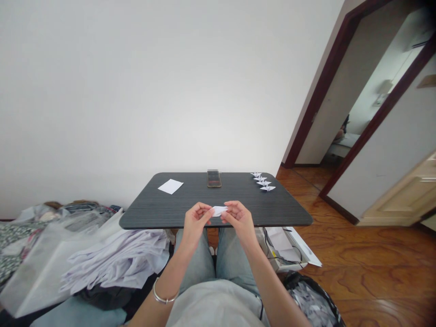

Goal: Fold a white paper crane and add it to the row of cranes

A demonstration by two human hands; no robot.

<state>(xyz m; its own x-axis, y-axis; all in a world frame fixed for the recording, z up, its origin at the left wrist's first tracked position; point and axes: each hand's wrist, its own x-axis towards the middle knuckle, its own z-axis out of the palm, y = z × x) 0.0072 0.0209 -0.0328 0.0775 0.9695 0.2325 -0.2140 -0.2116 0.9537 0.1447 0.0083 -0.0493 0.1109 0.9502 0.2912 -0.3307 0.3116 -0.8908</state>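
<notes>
The left hand [196, 221] and the right hand [240, 220] are both narrowly closed, pinching opposite ends of a small folded piece of white paper [220, 210] between their fingertips. The paper sits between the hands, just over the near edge of the counter. A thin silver bangle [165, 292] circles the left wrist, and below the hands are knees in pale blue denim jeans [231, 259].

The dark grey wood-grain counter [238, 193] has rounded corners. On its far left lies a flat rectangular white paper sheet [170, 186]. At the far edge, in the middle, stands a dark phone-like object [214, 178], its top blurred. Far right, a slanting row of small white origami cranes [263, 181] lines the edge.

Near left of the counter is a heap of crumpled white fabric [116, 261]. To the right spreads a glossy orange-brown wooden floor [368, 268].
</notes>
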